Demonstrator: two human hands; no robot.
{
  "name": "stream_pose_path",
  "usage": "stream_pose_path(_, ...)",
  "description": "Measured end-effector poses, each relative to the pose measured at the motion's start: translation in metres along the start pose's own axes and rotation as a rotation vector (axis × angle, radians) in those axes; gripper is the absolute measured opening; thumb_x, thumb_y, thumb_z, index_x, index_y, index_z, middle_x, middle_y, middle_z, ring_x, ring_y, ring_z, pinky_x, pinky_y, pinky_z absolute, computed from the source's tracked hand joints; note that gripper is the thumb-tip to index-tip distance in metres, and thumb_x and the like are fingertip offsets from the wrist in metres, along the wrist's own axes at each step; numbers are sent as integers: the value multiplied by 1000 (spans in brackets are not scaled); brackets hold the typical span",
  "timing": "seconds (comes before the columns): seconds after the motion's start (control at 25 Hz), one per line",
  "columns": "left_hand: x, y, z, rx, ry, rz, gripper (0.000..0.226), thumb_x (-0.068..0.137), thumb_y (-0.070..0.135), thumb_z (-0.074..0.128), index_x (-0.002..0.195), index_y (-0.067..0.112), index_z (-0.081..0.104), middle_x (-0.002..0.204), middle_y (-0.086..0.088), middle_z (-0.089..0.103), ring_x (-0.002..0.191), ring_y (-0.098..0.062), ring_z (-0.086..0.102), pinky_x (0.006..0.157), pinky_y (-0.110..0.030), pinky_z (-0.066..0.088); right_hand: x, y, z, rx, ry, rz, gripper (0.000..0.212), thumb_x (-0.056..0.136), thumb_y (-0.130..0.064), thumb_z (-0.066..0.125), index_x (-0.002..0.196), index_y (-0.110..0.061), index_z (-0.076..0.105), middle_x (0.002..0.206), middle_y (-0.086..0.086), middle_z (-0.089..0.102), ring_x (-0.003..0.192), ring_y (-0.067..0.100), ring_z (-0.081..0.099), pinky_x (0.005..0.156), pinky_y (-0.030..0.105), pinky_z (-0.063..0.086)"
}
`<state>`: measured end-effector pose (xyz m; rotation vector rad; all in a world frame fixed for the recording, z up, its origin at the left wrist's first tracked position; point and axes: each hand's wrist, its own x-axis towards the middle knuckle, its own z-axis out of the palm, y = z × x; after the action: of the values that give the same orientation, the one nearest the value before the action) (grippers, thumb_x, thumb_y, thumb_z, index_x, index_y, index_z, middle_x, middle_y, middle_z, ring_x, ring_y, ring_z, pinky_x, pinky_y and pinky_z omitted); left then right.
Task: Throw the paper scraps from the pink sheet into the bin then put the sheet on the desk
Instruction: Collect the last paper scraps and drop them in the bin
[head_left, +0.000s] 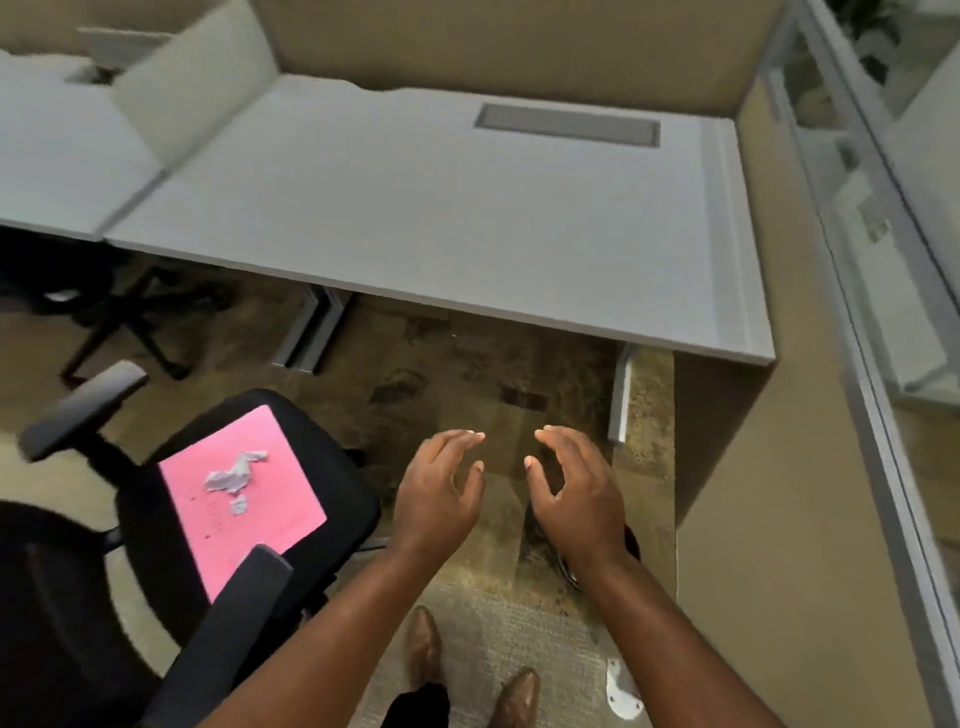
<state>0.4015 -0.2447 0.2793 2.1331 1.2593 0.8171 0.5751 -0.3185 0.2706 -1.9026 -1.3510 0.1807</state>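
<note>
The grey counter (415, 208) fills the far half of the scene, its top bare but for a recessed grey cable hatch (567, 123) near the far edge. Its near edge runs straight across from left to right, ending in a square corner on the right, where a tan partition (753, 467) drops to the floor and closes that side. A padded divider (192, 78) stands tilted at the counter's far left corner, with a second grey counter surface (57, 156) beyond it.

Below the near edge the patterned floor (467, 374) lies open between the metal desk legs, and that gap is the widest free room here.

On the near left, a black office chair (332, 499) stands clear of the counter, its seat facing up and one armrest (228, 623) angling toward the near edge of view. The pink sheet (270, 499) lies flat on the seat, turned a little, its corners inside the seat's edges. The white paper scraps (234, 475) sit crumpled on the sheet's far half, one small bit just nearer than the main clump.

Right of the chair, both bare hands hang over the open floor, palms turned toward each other. The left hand (439, 493) has its grip spread, fingers curved, pinching nothing. The right hand (574, 486) mirrors it, also spread and empty, close beside but apart. Two brown shoes (426, 644) stand on the floor at the near edge.
</note>
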Motion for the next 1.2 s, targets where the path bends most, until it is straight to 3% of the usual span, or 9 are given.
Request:
stream_pose_path(0.2, -21, -26, -83, 15, 229, -119, 33, 91, 12, 69, 123, 18, 67, 122, 8, 64, 116, -5, 58, 99, -24, 50, 28, -63, 22, 23, -109, -172, 37, 92, -29, 70, 127, -20, 64, 128, -4, 64, 121, 11, 57, 98, 36, 50)
stream_pose_path(0.44, -39, -85, -161, 111, 433, -271, 34, 88, 8, 70, 120, 19, 67, 120, 6, 66, 117, -8, 56, 104, -10, 35, 57, -133, 83, 61, -218, -316, 38, 91, -30, 72, 127, -21, 65, 128, -6, 63, 120, 10, 57, 98, 41, 53)
stream_pose_path(0.64, -54, -146, -203, 119, 550, -407, 38, 88, 7, 70, 121, 23, 64, 123, 15, 60, 121, 0, 50, 106, -16, 38, 74, -183, 143, 60, -330, -391, 40, 92, -35, 70, 131, -25, 62, 132, -9, 60, 123, 7, 54, 103, 38, 49)
stream_pose_path(0.8, -71, -202, -221, 93, 490, -605, 42, 91, 16, 69, 130, 26, 60, 132, 8, 58, 125, -9, 52, 103, -31, 47, 75, -210, 206, 7, -432, -414, 43, 92, -41, 69, 133, -30, 59, 136, -12, 58, 125, 6, 53, 103, 34, 47)
stream_pose_path(1.04, -88, -284, -215, 57, 209, -923, 70, 88, 25, 74, 149, 26, 39, 149, 3, 40, 135, -17, 44, 107, -37, 46, 64, -219, 305, -47, -678, -499, 51, 89, -42, 70, 135, -31, 53, 137, -11, 55, 120, 9, 55, 97, 31, 52)
stream_pose_path(1.2, -85, -336, -192, 36, 141, -1057, 77, 85, 31, 77, 151, 27, 36, 150, 2, 38, 134, -21, 45, 103, -40, 50, 66, -209, 373, -89, -822, -527, 55, 89, -45, 69, 137, -31, 49, 140, -11, 51, 123, 12, 54, 98, 30, 48)
